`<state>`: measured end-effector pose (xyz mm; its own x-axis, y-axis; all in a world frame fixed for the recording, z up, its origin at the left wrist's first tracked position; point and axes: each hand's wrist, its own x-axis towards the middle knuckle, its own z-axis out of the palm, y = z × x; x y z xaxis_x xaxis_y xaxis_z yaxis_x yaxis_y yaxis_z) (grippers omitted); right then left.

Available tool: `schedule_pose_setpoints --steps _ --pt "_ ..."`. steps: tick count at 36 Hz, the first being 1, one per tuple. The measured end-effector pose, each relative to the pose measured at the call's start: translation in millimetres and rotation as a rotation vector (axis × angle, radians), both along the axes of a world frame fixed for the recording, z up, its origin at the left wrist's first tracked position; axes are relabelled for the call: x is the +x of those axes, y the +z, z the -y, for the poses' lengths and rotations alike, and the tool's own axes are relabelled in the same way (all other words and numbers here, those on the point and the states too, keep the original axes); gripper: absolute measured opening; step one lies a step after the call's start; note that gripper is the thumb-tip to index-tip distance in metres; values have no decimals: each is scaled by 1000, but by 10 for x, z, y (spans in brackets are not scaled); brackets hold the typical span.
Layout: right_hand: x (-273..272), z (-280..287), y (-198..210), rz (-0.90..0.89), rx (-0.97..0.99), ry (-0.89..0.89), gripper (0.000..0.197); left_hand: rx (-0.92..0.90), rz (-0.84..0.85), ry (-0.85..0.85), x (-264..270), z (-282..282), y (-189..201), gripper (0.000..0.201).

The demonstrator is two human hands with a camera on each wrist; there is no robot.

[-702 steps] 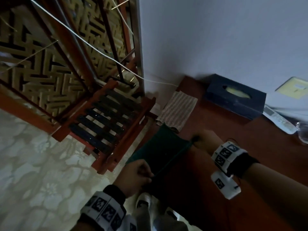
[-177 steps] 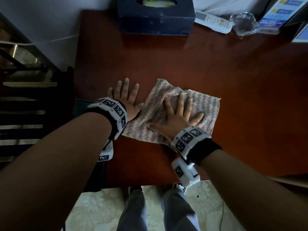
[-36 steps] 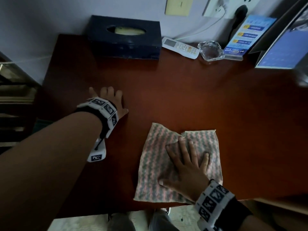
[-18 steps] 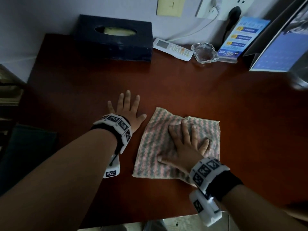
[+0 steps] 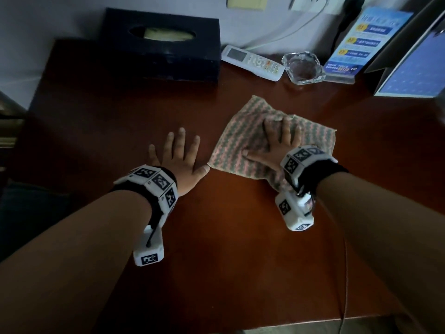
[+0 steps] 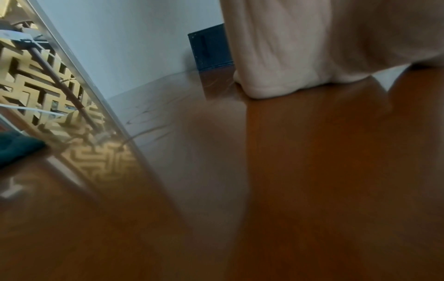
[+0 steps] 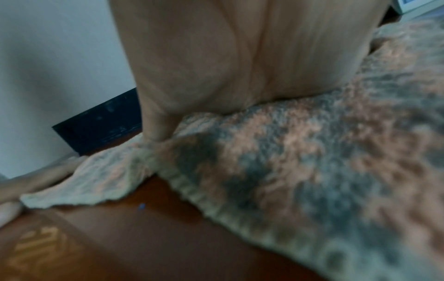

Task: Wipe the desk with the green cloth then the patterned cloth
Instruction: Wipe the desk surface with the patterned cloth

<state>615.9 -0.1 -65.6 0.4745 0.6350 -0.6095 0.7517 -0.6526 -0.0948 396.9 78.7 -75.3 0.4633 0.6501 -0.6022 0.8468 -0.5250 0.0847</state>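
Observation:
The pink-and-grey patterned cloth (image 5: 243, 143) lies spread on the red-brown desk (image 5: 240, 249), right of centre. My right hand (image 5: 277, 141) presses flat on it with straight, spread fingers; the right wrist view shows the palm on the cloth (image 7: 312, 171). My left hand (image 5: 179, 157) rests flat on the bare desk just left of the cloth, its thumb touching the cloth's near-left corner. The green cloth (image 6: 14, 148) shows as a dark green patch at the desk's left edge in the left wrist view; in the head view it is lost in shadow.
Along the back wall stand a dark blue tissue box (image 5: 163, 44), a white remote (image 5: 252, 62), a glass ashtray (image 5: 303, 67), a blue leaflet stand (image 5: 358, 44) and a slanted blue panel (image 5: 414, 68). A lattice rack (image 6: 36, 85) stands left of the desk.
My right hand has pushed the patterned cloth away from the near edge toward the back of the desk. The left hand stays flat beside it.

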Motion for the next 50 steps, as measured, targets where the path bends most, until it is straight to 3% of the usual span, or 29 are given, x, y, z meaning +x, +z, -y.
schedule_pose_setpoints --steps 6,15,23,37,42,45,50 --pt "-202 217 2 16 57 21 96 0 -7 2 -6 -11 2 71" --pt "-789 993 47 -77 28 122 101 -29 -8 13 0 -13 4 71" --pt "-764 932 45 -99 4 127 100 -53 -11 11 -1 -11 21 71" --pt "-84 -263 -78 -14 87 84 101 -38 -12 12 5 4 27 69" --pt "405 -644 -237 26 109 111 117 -48 6 22 -4 -6 12 72" --pt "719 -709 -244 56 87 130 125 -44 4 18 -2 -6 14 72" --pt "1033 -547 -264 96 28 53 118 -41 0 11 -1 -4 16 72"
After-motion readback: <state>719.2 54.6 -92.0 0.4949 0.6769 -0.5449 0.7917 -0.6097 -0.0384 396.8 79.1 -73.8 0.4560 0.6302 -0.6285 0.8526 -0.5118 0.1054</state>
